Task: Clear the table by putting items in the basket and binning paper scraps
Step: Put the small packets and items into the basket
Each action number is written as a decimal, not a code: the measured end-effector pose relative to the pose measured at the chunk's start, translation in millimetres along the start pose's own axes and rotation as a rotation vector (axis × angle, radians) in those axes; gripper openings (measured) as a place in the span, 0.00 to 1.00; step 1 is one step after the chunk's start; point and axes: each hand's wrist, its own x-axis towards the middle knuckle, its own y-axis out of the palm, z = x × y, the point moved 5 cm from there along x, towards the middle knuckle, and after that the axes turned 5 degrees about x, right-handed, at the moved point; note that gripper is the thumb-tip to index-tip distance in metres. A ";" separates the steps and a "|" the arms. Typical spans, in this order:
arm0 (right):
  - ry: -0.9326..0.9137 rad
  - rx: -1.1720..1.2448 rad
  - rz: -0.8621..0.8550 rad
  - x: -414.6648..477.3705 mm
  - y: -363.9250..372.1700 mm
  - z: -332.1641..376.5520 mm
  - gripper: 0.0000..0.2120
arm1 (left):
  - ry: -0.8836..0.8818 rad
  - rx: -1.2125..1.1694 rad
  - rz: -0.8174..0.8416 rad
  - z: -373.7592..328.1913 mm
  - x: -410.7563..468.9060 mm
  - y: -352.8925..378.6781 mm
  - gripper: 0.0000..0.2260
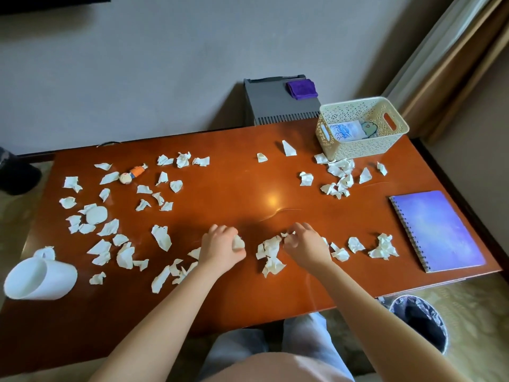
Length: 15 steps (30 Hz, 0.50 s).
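early: basket [363, 148] barely filled; cup [41, 279], toy [133, 173], notebook [436, 230], most scraps [161, 237] remain. left hand [220, 248] clutches a wad [238, 242]; right hand [305, 244] pinches 1 scrap [286, 234].

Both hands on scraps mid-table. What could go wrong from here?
1. The left hand grips a wad of scraps; carried to the floor bin off the right corner, pieces might drop.
2. The white cup lies on its side by the left edge; sweeping could roll it off.

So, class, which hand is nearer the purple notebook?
Right. The right hand pinches scraps mid-table, the purple notebook off to its right; the left hand grips a scrap farther left.
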 end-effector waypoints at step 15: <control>-0.214 0.195 -0.225 93.8 -149.9 -16.4 0.12 | -0.208 -1.049 -0.055 -110.5 102.8 -70.5 0.14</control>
